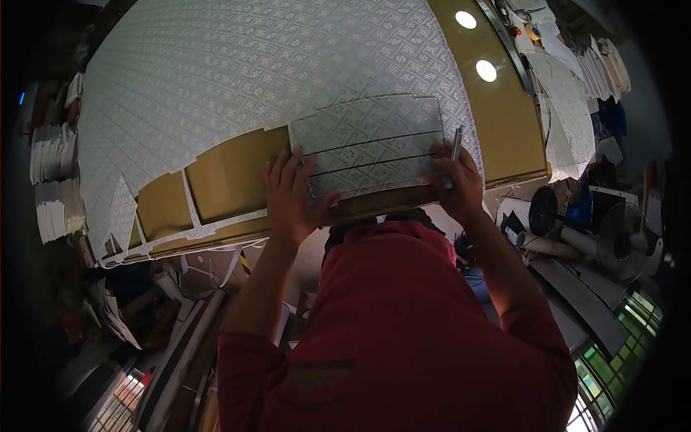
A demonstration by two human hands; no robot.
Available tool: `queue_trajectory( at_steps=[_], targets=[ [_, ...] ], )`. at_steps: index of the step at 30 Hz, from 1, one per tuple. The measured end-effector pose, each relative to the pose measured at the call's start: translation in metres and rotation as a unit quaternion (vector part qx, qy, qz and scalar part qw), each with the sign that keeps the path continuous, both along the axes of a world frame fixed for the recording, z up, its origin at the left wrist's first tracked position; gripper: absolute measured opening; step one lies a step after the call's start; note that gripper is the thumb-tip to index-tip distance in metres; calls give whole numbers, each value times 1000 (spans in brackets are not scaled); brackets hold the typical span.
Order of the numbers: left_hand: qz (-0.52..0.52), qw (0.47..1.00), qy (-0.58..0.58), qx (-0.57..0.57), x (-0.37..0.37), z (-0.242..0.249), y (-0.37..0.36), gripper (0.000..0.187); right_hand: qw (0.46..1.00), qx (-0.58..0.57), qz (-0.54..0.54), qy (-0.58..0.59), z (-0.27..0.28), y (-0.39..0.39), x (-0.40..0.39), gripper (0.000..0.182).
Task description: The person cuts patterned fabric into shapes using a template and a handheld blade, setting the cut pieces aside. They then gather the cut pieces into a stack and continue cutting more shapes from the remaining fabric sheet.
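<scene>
A large sheet of silvery-grey patterned fabric (237, 65) covers most of the table. Near its front edge lies a roughly rectangular panel (374, 122) with the same pattern showing on it and two dark lines running across. My left hand (295, 191) rests at the panel's left end, fingers spread, fingertips on its edge. At the right end is my right hand (461, 183), its fingers closed around a slim silver pen-like tool (457, 144) that points away from me. The fingertips of that hand touch the panel's right edge.
Cut-out gaps in the fabric expose the brown tabletop (234, 176) on the left. A long metal ruler (504, 43) lies along the table's right side. Stacked papers (54, 155) stand at the far left; a fan (622, 241) and rolls are at the right.
</scene>
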State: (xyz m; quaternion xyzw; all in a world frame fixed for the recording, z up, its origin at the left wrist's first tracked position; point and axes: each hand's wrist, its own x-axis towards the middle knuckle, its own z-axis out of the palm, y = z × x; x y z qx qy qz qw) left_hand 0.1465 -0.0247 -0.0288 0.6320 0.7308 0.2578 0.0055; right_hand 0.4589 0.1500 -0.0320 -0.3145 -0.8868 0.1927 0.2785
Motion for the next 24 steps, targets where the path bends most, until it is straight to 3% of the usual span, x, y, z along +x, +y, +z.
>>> queue_trajectory(
  at_steps=[24],
  targets=[
    [10, 1000, 2, -13, 2, 2, -1, 77, 1000, 8, -1, 5, 0, 0, -1, 43]
  ],
)
